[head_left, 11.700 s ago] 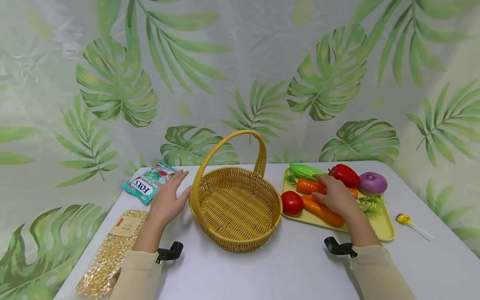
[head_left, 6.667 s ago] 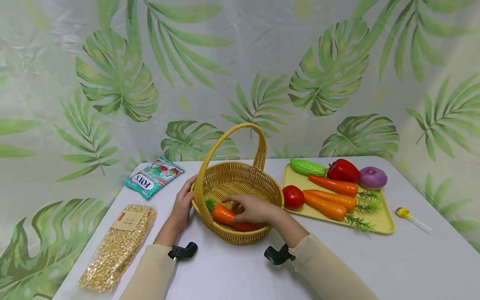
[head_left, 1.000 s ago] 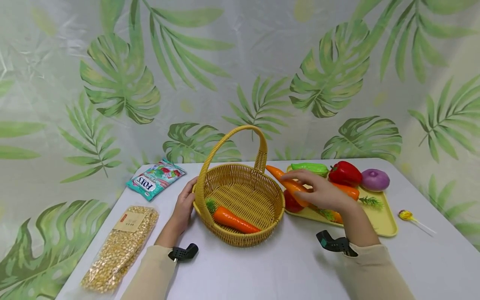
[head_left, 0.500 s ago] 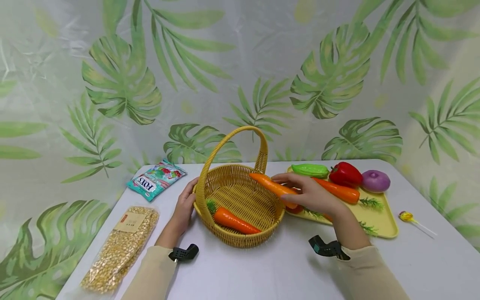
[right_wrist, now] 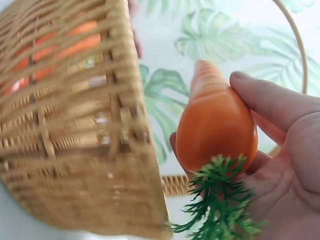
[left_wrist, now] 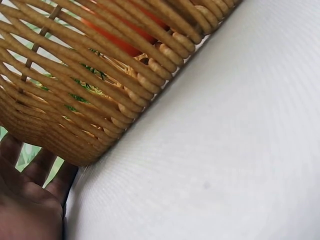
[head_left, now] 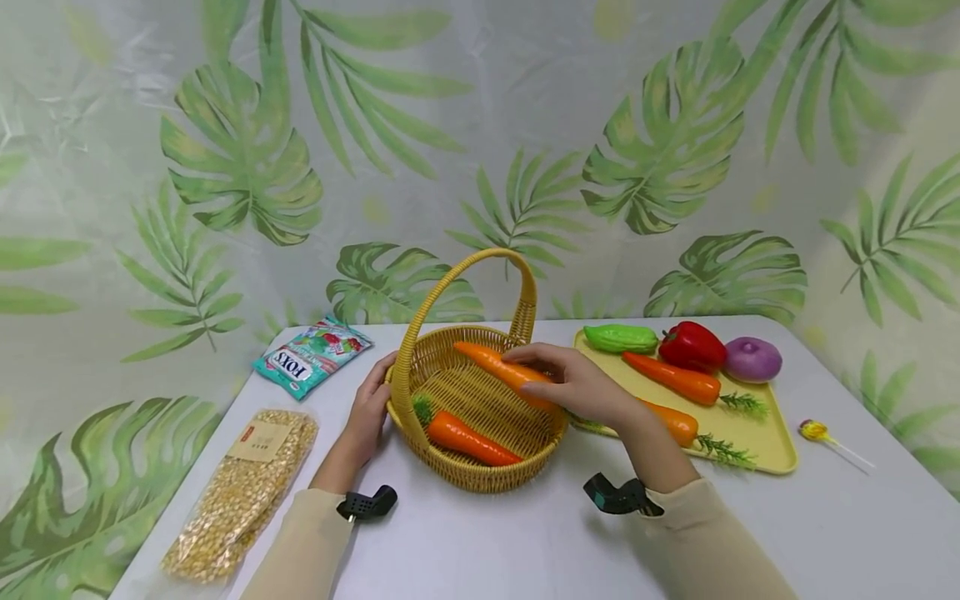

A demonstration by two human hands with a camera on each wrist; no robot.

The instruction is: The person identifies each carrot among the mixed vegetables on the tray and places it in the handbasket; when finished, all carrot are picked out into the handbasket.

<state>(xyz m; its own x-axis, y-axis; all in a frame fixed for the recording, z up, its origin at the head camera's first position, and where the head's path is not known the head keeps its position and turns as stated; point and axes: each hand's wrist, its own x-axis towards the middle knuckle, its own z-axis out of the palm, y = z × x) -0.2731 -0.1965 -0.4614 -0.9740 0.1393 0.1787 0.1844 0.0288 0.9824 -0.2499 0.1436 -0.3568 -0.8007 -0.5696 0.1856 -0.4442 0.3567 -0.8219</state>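
Note:
My right hand (head_left: 577, 387) pinches an orange carrot (head_left: 498, 367) between thumb and fingers. The held carrot slants above the right part of a yellow wicker basket (head_left: 450, 475), its tip toward the far left. In the right wrist view, the thumb lies on the carrot's side and the green leafy top (right_wrist: 220, 200) hangs toward the camera. Another carrot (head_left: 468, 440) lies inside along the basket's near side. My left hand (head_left: 367, 417) rests against the basket's outer left side. The left wrist view shows its fingers (left_wrist: 42, 165) spread and fairly straight against the wicker; the thumb is hidden there.
On the yellow tray (head_left: 776, 433) to the right lie more carrots (head_left: 671, 379), a green bumpy gourd (head_left: 621, 337) and a red bell pepper (head_left: 692, 346), with a purple onion (head_left: 752, 360) at its edge. A lollipop (head_left: 813, 430), corn packet (head_left: 243, 496) and candy bag (head_left: 311, 357) flank these.
One carrot went from the tray into the basket earlier. In the last second my right hand has carried another carrot leftward from over the tray to over the basket. My left hand has stayed put.

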